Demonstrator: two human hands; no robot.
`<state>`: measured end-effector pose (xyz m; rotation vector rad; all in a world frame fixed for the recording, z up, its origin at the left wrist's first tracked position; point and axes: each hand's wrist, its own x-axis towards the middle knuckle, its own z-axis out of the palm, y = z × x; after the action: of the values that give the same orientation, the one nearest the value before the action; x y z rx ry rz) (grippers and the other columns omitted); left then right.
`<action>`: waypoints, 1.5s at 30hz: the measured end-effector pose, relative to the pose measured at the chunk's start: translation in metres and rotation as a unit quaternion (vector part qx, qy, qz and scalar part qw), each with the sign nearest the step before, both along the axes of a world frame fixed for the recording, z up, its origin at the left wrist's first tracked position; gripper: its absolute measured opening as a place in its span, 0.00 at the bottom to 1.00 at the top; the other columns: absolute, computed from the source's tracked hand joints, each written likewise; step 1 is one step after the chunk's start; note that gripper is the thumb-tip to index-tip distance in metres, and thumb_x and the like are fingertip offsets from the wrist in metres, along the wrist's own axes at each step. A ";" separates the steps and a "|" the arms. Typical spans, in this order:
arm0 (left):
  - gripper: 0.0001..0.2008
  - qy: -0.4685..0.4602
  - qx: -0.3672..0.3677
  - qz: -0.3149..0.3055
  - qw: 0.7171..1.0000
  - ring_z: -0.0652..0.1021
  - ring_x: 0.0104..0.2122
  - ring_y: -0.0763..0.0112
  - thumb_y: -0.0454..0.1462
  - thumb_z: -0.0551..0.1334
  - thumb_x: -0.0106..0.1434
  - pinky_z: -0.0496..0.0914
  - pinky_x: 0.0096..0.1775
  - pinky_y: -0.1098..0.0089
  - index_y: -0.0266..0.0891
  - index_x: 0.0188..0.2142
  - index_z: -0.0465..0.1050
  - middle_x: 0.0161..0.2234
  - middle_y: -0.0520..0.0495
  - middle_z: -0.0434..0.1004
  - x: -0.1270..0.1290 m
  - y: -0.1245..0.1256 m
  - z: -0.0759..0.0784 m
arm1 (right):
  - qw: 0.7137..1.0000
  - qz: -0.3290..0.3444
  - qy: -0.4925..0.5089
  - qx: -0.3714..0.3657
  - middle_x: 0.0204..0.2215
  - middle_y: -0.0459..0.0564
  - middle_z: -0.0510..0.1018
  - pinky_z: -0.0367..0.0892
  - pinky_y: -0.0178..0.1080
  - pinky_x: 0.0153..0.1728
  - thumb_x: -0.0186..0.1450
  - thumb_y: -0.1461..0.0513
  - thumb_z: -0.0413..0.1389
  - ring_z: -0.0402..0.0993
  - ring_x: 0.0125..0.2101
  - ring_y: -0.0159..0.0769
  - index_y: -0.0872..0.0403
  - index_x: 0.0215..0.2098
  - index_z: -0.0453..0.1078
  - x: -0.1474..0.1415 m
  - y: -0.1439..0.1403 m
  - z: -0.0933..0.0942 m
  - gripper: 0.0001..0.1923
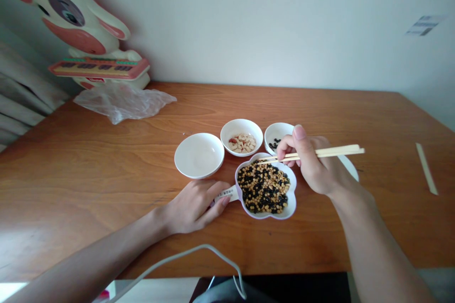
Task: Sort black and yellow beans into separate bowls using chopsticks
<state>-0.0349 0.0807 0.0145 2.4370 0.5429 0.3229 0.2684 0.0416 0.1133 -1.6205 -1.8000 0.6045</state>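
My left hand [199, 204] is closed around the handle of a flower-shaped white and lilac dish [292, 201]. Mixed black and yellow beans [263, 187] cover the dish's bottom. With my right hand [313, 158] I hold a pair of wooden chopsticks [337, 151], their tips at the beans near the dish's far rim. Behind the dish stand a white bowl [199, 156] with nothing visible in it, a bowl [236, 125] of shelled peanuts [242, 143], and a bowl [279, 128] with a few black beans [275, 143], partly hidden by my right hand.
Another white dish [350, 168] is mostly hidden behind my right hand. A paper strip [426, 169] lies at the right. At the back left are a crumpled plastic bag [124, 102] and a cow-shaped toy keyboard [101, 68]. A white cable [185, 252] loops at the front edge.
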 end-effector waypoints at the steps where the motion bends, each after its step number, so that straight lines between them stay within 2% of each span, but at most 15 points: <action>1: 0.14 0.005 -0.004 0.000 1.000 0.82 0.41 0.59 0.40 0.52 0.78 0.75 0.46 0.60 0.38 0.54 0.72 0.43 0.41 0.82 0.000 0.000 -0.001 | 1.000 0.005 0.000 0.001 0.22 0.45 0.75 0.60 0.39 0.30 0.77 0.40 0.32 0.71 0.25 0.32 0.51 0.28 0.72 0.000 0.001 -0.001 0.38; 18: 0.14 0.018 -0.009 0.003 1.000 0.82 0.44 0.58 0.40 0.52 0.78 0.74 0.47 0.60 0.38 0.55 0.72 0.45 0.41 0.82 -0.001 0.000 0.001 | 1.000 0.011 0.012 0.013 0.23 0.44 0.77 0.63 0.37 0.31 0.78 0.42 0.35 0.74 0.26 0.31 0.52 0.28 0.73 0.000 0.009 -0.007 0.37; 29: 0.15 0.024 -0.019 0.001 1.000 0.82 0.44 0.58 0.40 0.51 0.78 0.74 0.48 0.59 0.38 0.56 0.71 0.46 0.41 0.81 -0.001 0.000 0.001 | 0.998 -0.003 0.019 0.059 0.20 0.45 0.75 0.63 0.38 0.31 0.78 0.42 0.35 0.73 0.24 0.31 0.51 0.24 0.73 0.000 0.007 -0.010 0.39; 35: 0.14 0.024 -0.015 0.000 1.000 0.81 0.43 0.59 0.39 0.51 0.78 0.73 0.47 0.60 0.38 0.55 0.71 0.45 0.41 0.81 -0.001 0.000 0.002 | 0.991 -0.057 0.091 0.074 0.19 0.47 0.75 0.61 0.40 0.27 0.77 0.40 0.34 0.72 0.23 0.33 0.50 0.22 0.76 0.015 -0.006 -0.011 0.42; 37: 0.14 0.024 -0.014 -0.001 1.000 0.81 0.43 0.59 0.39 0.51 0.78 0.73 0.47 0.60 0.39 0.55 0.71 0.44 0.41 0.81 -0.001 0.001 0.001 | 0.983 -0.099 0.123 0.098 0.18 0.49 0.75 0.60 0.41 0.26 0.76 0.39 0.33 0.72 0.22 0.35 0.50 0.22 0.77 0.024 -0.014 -0.017 0.43; 39: 0.14 0.022 -0.014 0.000 1.000 0.81 0.42 0.59 0.39 0.51 0.78 0.73 0.47 0.60 0.39 0.55 0.71 0.44 0.41 0.81 -0.002 0.001 0.001 | 0.951 -0.178 0.196 0.158 0.18 0.51 0.76 0.62 0.42 0.26 0.74 0.36 0.35 0.73 0.22 0.38 0.51 0.20 0.76 0.032 -0.023 -0.028 0.43; 41: 0.14 0.020 -0.011 0.000 1.000 0.82 0.42 0.60 0.39 0.51 0.78 0.73 0.46 0.61 0.39 0.55 0.71 0.43 0.42 0.81 -0.001 0.001 0.001 | 0.926 -0.223 0.219 0.212 0.16 0.51 0.74 0.65 0.42 0.28 0.74 0.37 0.28 0.74 0.24 0.40 0.50 0.18 0.73 0.036 -0.030 -0.043 0.46; 43: 0.14 0.015 -0.004 0.003 1.000 0.82 0.41 0.61 0.40 0.51 0.78 0.74 0.46 0.62 0.39 0.54 0.72 0.42 0.42 0.82 -0.001 0.000 0.002 | 0.876 -0.289 0.257 0.288 0.14 0.50 0.71 0.65 0.43 0.28 0.74 0.38 0.29 0.72 0.21 0.39 0.50 0.16 0.71 0.037 -0.034 -0.060 0.45; 45: 0.15 0.005 0.007 0.007 1.000 0.82 0.40 0.61 0.40 0.51 0.79 0.75 0.45 0.63 0.39 0.53 0.73 0.41 0.42 0.82 0.000 0.000 0.004 | 0.843 -0.330 0.257 0.339 0.14 0.50 0.71 0.66 0.43 0.29 0.74 0.39 0.30 0.72 0.20 0.39 0.50 0.15 0.70 0.035 -0.037 -0.075 0.44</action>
<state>-0.0347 0.0804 0.0182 2.4504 0.5638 0.3213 0.3036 0.0044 0.0386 -1.2743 -0.8138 0.0339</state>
